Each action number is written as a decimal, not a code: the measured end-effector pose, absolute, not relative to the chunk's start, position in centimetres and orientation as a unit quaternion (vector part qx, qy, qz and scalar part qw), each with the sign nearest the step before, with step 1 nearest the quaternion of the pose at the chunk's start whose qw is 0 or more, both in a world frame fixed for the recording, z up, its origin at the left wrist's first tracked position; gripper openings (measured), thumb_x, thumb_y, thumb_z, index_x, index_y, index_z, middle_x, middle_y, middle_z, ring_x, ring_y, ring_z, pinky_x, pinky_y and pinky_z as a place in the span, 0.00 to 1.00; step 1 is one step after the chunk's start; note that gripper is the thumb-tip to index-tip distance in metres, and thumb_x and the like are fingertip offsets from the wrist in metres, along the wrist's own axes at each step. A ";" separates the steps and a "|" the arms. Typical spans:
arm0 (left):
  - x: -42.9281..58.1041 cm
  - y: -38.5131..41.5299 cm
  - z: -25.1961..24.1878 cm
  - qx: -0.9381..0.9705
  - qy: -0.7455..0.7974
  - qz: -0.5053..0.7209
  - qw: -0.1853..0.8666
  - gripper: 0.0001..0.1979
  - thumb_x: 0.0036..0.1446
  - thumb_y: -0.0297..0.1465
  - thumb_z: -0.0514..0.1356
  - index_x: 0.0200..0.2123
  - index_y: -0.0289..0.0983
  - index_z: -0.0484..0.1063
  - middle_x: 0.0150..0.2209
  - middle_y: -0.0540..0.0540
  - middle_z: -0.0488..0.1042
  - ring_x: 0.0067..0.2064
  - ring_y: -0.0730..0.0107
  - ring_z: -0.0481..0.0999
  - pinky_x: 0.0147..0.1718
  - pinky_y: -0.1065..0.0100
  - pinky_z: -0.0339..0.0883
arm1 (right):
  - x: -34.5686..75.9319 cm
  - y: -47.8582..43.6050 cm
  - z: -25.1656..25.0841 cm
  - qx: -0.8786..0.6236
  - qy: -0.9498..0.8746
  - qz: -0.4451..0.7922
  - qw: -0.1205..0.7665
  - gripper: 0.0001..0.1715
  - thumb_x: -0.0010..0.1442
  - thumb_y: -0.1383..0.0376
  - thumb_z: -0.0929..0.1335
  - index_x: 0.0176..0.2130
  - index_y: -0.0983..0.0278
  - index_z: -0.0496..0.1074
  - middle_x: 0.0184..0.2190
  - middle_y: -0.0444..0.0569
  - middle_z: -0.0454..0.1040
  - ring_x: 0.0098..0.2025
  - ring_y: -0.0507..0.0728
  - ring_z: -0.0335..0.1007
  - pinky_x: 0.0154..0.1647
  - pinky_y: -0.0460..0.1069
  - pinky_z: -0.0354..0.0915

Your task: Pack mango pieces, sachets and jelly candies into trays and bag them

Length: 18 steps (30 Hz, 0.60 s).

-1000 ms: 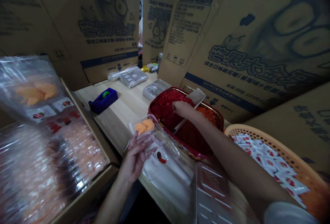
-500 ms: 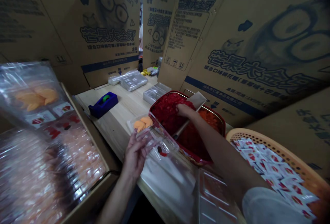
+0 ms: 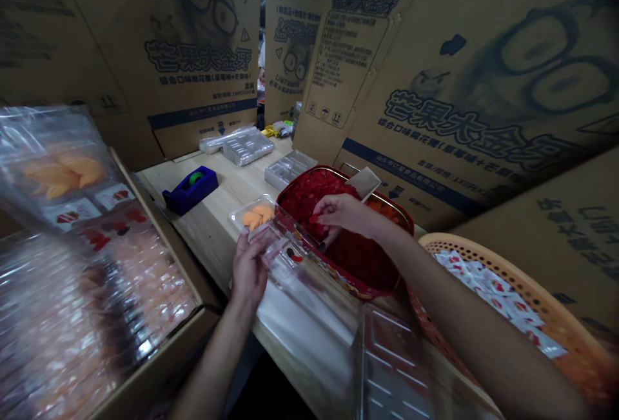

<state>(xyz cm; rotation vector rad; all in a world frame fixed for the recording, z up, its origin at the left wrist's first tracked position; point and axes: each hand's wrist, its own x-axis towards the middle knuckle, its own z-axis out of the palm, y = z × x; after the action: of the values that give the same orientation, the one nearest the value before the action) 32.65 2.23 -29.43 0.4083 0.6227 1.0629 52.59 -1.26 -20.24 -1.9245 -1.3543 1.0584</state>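
My left hand [image 3: 249,265] is shut on a clear plastic clamshell tray [image 3: 278,246], which holds several orange fruit pieces [image 3: 255,217] and a small dark red bit. My right hand [image 3: 345,213] hangs just above a red tub [image 3: 372,288] heaped with red fruit pieces [image 3: 309,197]. Its fingers are closed, with a small red piece at their tips. A pale scoop [image 3: 362,182] leans in the tub, and orange pieces [image 3: 391,210] fill the far side.
A blue tape dispenser [image 3: 190,189] and stacks of clear trays [image 3: 246,146] stand on the wooden table [image 3: 217,246]. To the left is a box of printed bags [image 3: 62,226]. To the right, an orange basket [image 3: 488,265] holds white sachets. Cardboard panels surround the table.
My right hand has lifted from the red pieces and moved left, towards the tray. The tray in my left hand has shifted slightly left.
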 end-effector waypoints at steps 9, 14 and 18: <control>32.6 2.2 -29.4 0.190 0.293 0.491 0.798 0.24 0.44 0.17 0.57 0.45 0.41 0.61 0.39 0.47 0.74 0.37 0.67 0.76 0.39 0.55 0.71 | 50.3 -1.9 -20.6 -0.697 -0.465 0.451 0.307 0.04 0.50 0.74 0.66 0.29 0.66 0.66 0.18 0.39 0.67 0.19 0.46 0.63 0.19 0.40 0.60; 32.8 2.2 -29.4 0.198 0.277 0.494 0.800 0.23 0.43 0.18 0.58 0.44 0.41 0.62 0.39 0.48 0.74 0.37 0.67 0.76 0.39 0.58 0.71 | 49.1 -2.8 -19.8 -0.671 -0.496 0.465 0.295 0.04 0.51 0.73 0.64 0.31 0.67 0.65 0.19 0.39 0.68 0.20 0.46 0.63 0.19 0.40 0.58; 32.8 2.3 -29.4 0.205 0.265 0.498 0.800 0.23 0.43 0.18 0.58 0.43 0.41 0.63 0.38 0.49 0.75 0.36 0.68 0.76 0.35 0.65 0.72 | 46.9 -3.3 -20.3 -0.621 -0.585 0.451 0.264 0.05 0.48 0.74 0.64 0.30 0.68 0.68 0.20 0.39 0.66 0.21 0.45 0.60 0.22 0.40 0.56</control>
<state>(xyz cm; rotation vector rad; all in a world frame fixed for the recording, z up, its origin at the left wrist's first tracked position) 32.85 2.29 -29.45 0.4390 0.5694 1.0677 46.91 -3.34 -20.31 -1.6781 -1.5799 1.2183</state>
